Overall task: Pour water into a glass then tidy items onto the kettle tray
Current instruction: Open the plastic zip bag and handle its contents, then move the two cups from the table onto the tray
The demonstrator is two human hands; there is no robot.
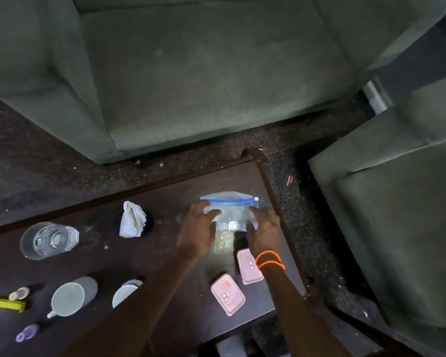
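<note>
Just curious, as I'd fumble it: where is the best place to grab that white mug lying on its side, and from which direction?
Probably by its handle. The white mug lies tipped over on the dark table, open mouth facing the camera, handle sticking out at the near left of the rim. A hand coming from the near side could pinch the handle, or else wrap the body from above.

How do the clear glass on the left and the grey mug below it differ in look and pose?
The clear glass is transparent and appears to hold water; the grey mug is opaque, so its contents cannot be seen. The mug has a handle at its lower left; the glass shows none. The glass sits farther from the person, the mug nearer. Both rest on the dark table, untouched by either hand.
</note>
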